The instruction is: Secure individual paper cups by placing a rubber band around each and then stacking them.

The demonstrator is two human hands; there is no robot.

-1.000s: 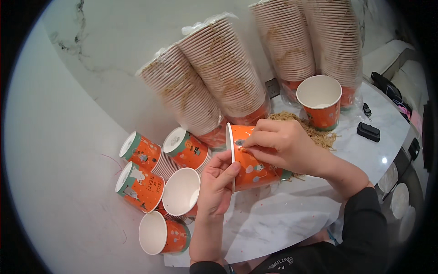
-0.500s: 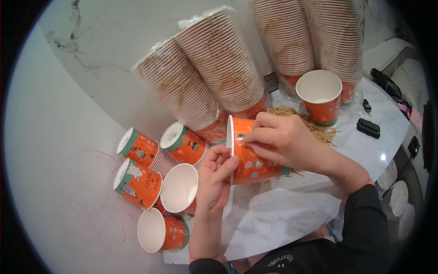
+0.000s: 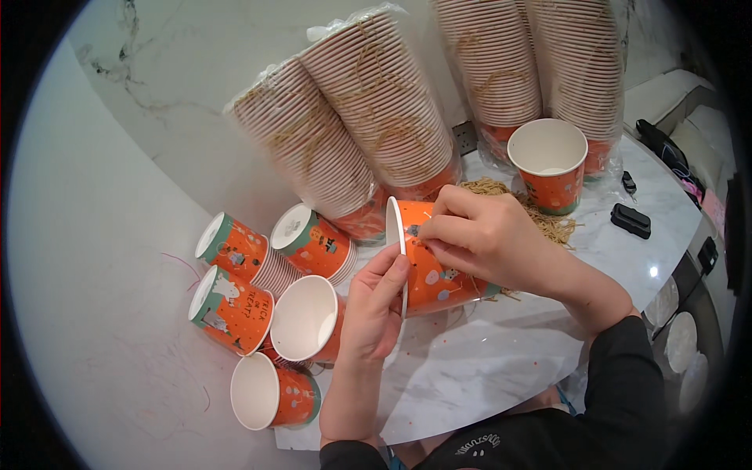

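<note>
Both hands are on one orange paper cup (image 3: 427, 276), held on its side above the white marble table (image 3: 486, 368) with its mouth facing left. My left hand (image 3: 377, 305) steadies the cup at its white rim from below. My right hand (image 3: 487, 239) lies over the cup's side, fingertips pinched against the wall near the rim. Whether something thin is in that pinch I cannot tell. A heap of tan string (image 3: 548, 223) lies just behind the right hand.
Several orange cups (image 3: 235, 305) lie on their sides at the left, some nested. Tall wrapped stacks of cups (image 3: 360, 125) lean at the back. One upright cup (image 3: 550, 164) stands at the back right, with small black objects (image 3: 631, 220) beside it.
The two hands and the cup have stayed nearly in place; the fingers of the right hand shifted slightly along the cup's side near the rim.
</note>
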